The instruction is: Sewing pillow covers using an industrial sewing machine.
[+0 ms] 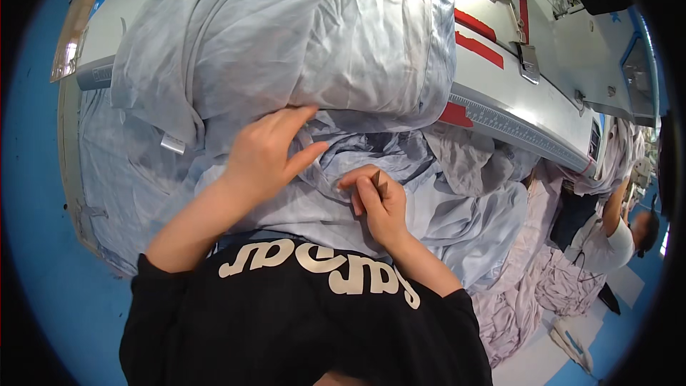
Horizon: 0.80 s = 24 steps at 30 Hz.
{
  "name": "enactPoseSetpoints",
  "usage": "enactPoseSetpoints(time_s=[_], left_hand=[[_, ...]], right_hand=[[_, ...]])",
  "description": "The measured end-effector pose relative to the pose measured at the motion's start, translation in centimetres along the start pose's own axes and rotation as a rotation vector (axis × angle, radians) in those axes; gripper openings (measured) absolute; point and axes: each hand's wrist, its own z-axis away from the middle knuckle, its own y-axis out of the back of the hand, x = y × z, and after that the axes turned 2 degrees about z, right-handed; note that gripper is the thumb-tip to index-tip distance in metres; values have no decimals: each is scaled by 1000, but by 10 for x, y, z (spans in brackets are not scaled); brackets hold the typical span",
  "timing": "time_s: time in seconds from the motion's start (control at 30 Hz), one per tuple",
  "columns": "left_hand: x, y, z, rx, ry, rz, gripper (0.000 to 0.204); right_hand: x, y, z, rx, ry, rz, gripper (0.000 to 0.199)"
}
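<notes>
My left hand [266,151] rests on a pile of pale blue-grey satiny cloth [371,50], its fingers stretched along the lower fold and its thumb held apart. Below that fold, more pale blue cloth [457,221] hangs in loose creases in front of my body. My right hand [384,209] is closed just right of the left one, over this hanging cloth. Out of its grip pokes the short metal tip of what look like thread snips [381,183], mostly hidden by the fingers. A small white label [173,144] shows on the cloth left of my left hand.
A white sewing machine bed [550,107] with a ruler strip [507,125], red strips and a metal presser part [527,61] lies at the right. Pinkish cloth [514,300] heaps down at the lower right. Beyond it, another person [604,243] in white bends among fabrics.
</notes>
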Motion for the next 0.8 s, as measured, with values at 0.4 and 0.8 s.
enactPoseSetpoints(time_s=[0.4,0.8], left_hand=[[11,-25,5,-270,126,98,41],[-34,19,-160,278,-74,-311,31]], right_hand=[[-7,10,25,-26,78,386,13],[-9,6,-35,437,170,215,31]])
